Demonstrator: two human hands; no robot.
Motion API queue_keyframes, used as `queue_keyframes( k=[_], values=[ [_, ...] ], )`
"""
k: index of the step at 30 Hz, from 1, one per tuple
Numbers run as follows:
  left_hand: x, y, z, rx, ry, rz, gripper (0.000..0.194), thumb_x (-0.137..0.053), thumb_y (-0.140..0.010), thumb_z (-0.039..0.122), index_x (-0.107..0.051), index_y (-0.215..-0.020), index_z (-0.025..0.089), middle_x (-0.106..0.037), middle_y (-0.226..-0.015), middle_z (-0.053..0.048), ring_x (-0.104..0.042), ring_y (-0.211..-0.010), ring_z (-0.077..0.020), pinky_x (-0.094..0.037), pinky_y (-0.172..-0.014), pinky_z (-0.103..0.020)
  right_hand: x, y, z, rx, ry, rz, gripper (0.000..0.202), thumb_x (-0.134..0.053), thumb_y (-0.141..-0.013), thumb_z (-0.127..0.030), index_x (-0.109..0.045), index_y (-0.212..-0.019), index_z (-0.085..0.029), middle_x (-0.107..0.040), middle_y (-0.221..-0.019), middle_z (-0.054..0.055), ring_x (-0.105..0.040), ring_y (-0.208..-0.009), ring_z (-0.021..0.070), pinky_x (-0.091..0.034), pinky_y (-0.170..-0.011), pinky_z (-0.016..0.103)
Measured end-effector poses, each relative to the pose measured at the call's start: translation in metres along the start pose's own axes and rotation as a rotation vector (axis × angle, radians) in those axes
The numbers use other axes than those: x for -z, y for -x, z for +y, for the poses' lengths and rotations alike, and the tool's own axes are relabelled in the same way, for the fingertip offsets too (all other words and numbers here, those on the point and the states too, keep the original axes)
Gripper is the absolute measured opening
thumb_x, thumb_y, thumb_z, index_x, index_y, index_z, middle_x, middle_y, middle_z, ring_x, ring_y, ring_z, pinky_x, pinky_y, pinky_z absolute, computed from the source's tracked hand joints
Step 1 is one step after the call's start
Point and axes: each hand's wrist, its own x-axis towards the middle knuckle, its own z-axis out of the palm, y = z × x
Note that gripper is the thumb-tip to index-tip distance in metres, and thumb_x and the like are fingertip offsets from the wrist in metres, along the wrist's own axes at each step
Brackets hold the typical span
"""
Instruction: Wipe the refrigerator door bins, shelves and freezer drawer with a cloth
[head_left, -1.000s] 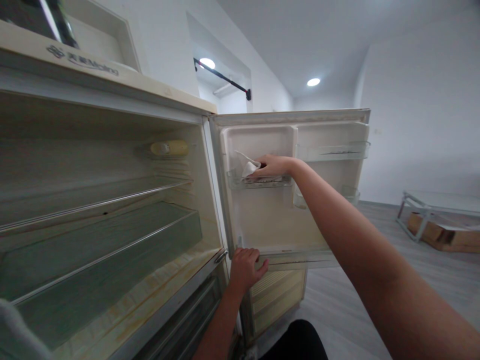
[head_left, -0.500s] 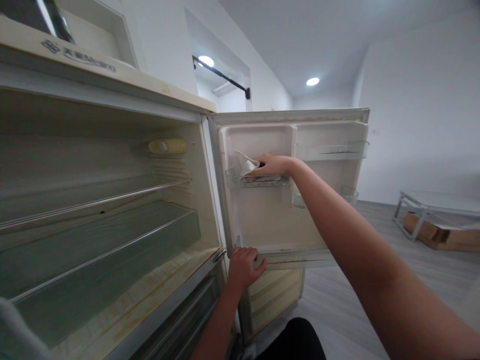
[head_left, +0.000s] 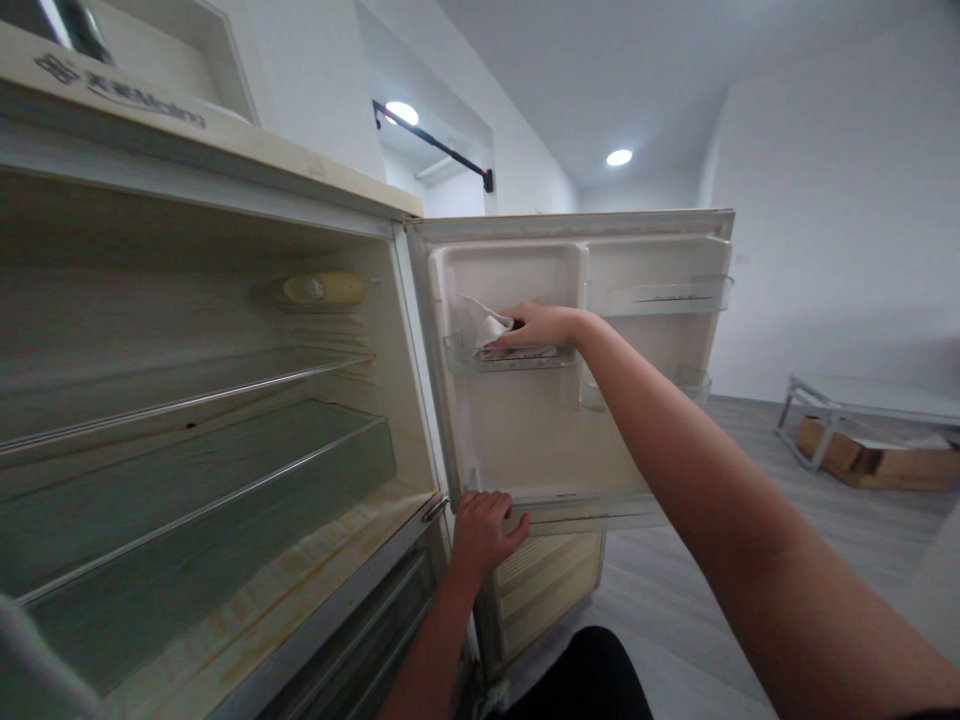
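My right hand (head_left: 536,325) is closed on a white cloth (head_left: 491,330), held at the small clear shelf (head_left: 517,362) on the inside of the open fridge door (head_left: 517,430). A loose corner of the cloth sticks up towards the hinge side. Lower down, my left hand (head_left: 484,530) has its fingers curled over the end of the door's bottom shelf (head_left: 592,514), thumb held apart. Beside the door, the fridge compartment (head_left: 112,310) stands open, with a glass shelf (head_left: 187,385) and a greenish clear drawer (head_left: 247,490) inside.
Below, a second door (head_left: 551,590) with a ribbed inner side also stands open. More clear door shelves (head_left: 660,296) sit to the right. A low table (head_left: 885,390) with a cardboard box (head_left: 877,460) under it stands against the far wall. My dark-clothed knee (head_left: 592,670) is at the bottom.
The camera view has shifted slightly, so the fridge and door sit a little further left and higher. My right hand stays at the small shelf with the cloth; my left hand keeps its place.
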Motion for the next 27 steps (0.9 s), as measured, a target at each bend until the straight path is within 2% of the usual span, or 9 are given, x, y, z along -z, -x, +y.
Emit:
queue_keyframes(
  k=[8,19,27],
  values=[
    [0.0001,0.0004,0.0007,0.004,0.005,0.014,0.025,-0.064,-0.085,0.039,-0.052,-0.069,0.024,-0.063,-0.066,0.001,-0.061,-0.068,-0.0194,-0.041,-0.074,-0.038,0.0003,-0.0007,0.0002,-0.011,-0.014,-0.013,0.047,-0.064,-0.085,-0.058,-0.070,-0.120,-0.025,-0.073,-0.121,0.005,-0.066,-0.108,0.0252,-0.048,-0.087,0.029],
    [-0.0015,0.0006,-0.0002,-0.002,-0.006,0.026,0.024,-0.064,-0.085,0.039,-0.052,-0.070,0.024,-0.063,-0.066,0.001,-0.062,-0.069,-0.0198,-0.042,-0.075,-0.038,-0.0010,-0.0015,0.0012,0.009,0.025,0.006,0.046,-0.060,-0.087,-0.058,-0.070,-0.117,-0.024,-0.074,-0.116,0.005,-0.067,-0.102,0.0240,-0.048,-0.084,0.028],
    [-0.0026,0.0022,-0.0024,0.016,0.020,0.011,0.024,-0.065,-0.084,0.039,-0.054,-0.069,0.024,-0.064,-0.066,-0.001,-0.063,-0.070,-0.0211,-0.044,-0.076,-0.040,0.0001,-0.0017,0.0003,-0.005,0.026,-0.012,0.044,-0.061,-0.088,-0.056,-0.070,-0.117,-0.024,-0.074,-0.118,0.004,-0.066,-0.106,0.0240,-0.048,-0.085,0.027]
  ],
)
